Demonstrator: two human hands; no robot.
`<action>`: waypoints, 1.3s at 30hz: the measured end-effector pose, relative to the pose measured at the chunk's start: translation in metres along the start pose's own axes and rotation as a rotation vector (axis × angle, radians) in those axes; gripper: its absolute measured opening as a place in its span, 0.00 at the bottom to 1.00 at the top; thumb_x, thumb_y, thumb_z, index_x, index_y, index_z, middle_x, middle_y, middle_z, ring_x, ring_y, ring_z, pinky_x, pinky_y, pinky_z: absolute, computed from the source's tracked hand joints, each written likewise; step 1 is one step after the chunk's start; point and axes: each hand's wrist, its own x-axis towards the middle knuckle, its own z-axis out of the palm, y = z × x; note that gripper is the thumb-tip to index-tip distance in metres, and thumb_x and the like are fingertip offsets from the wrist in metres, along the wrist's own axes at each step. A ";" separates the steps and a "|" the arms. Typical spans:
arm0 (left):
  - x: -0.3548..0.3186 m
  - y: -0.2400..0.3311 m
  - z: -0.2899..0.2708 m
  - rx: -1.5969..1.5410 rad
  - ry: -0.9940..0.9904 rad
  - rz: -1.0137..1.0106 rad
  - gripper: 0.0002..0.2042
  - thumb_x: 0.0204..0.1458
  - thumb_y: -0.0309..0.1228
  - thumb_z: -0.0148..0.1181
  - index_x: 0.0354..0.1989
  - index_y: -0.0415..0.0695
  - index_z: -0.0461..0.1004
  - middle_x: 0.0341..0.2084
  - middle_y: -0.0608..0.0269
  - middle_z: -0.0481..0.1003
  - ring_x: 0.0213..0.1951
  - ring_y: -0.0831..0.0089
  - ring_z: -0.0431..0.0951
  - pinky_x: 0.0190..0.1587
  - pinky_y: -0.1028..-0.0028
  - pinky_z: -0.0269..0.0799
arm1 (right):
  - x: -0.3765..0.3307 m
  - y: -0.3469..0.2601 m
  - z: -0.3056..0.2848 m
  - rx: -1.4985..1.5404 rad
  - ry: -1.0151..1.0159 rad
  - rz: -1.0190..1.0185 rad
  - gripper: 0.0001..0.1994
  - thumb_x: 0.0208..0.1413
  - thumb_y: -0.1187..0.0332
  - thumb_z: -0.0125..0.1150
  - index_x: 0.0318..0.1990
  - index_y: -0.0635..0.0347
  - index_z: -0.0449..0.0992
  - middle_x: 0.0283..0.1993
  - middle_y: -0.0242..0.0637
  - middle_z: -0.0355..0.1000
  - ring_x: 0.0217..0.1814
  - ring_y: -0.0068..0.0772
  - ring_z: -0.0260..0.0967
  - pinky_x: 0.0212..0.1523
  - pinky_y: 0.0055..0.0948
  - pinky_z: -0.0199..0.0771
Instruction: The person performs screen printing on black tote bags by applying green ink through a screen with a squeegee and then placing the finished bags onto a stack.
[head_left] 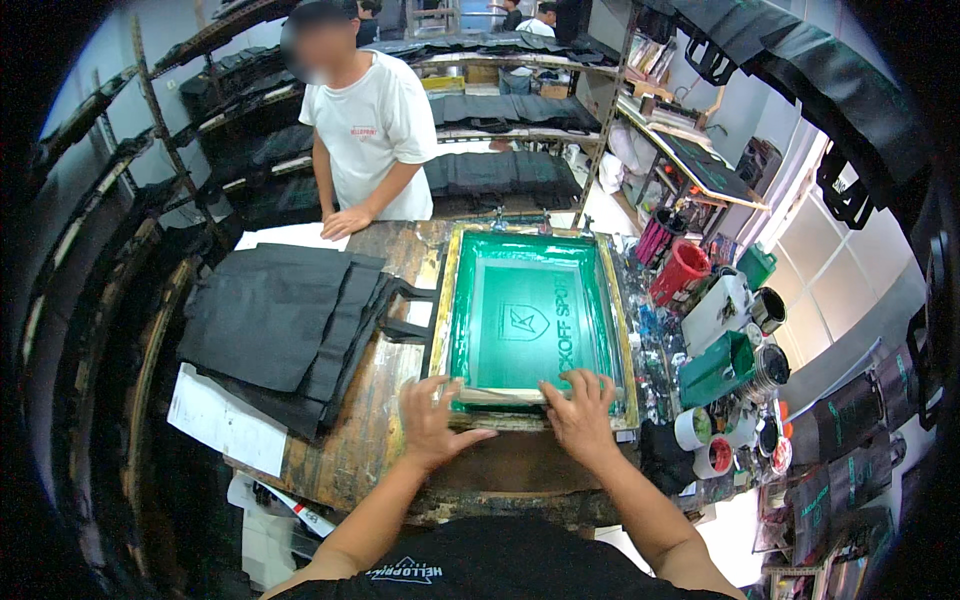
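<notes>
Two hands on a print screen, center of a worn bench. Left hand flat, fingers spread, on the frame's near-left corner; not gripping. Right hand likewise splayed, pressing the near edge of the frame, approx. at its right half. Green mesh w/ a logo stencil facing up, frame hinged at the far side. Stack of black bags just left of the screen, handles touching its edge; white paper under the stack. Co-worker in a white tee at the far-left end, one hand on a sheet. Paint pots and a red tub crowded along the right side. Racks w/ more black fabric behind and at left.
</notes>
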 end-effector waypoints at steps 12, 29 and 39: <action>-0.046 -0.047 -0.003 0.160 -0.221 -0.314 0.38 0.33 0.52 0.85 0.59 0.61 0.83 0.60 0.55 0.68 0.64 0.50 0.60 0.67 0.48 0.51 | -0.016 -0.006 0.026 0.138 -0.039 0.139 0.25 0.52 0.69 0.69 0.61 0.43 0.78 0.50 0.38 0.73 0.57 0.43 0.70 0.65 0.61 0.54; 0.098 0.012 -0.039 -0.857 0.345 -0.487 0.43 0.56 0.37 0.77 0.76 0.32 0.61 0.60 0.45 0.77 0.60 0.63 0.77 0.64 0.64 0.70 | 0.138 0.029 -0.102 -0.088 0.212 0.052 0.23 0.53 0.54 0.71 0.53 0.56 0.78 0.43 0.44 0.70 0.52 0.49 0.67 0.62 0.53 0.57; 0.040 -0.033 -0.003 0.115 -0.402 -0.661 0.49 0.62 0.45 0.68 0.80 0.31 0.45 0.53 0.28 0.70 0.54 0.37 0.74 0.61 0.49 0.69 | 0.227 0.054 -0.136 -0.053 0.361 -0.004 0.22 0.61 0.43 0.66 0.41 0.55 0.79 0.34 0.40 0.73 0.43 0.48 0.71 0.48 0.49 0.61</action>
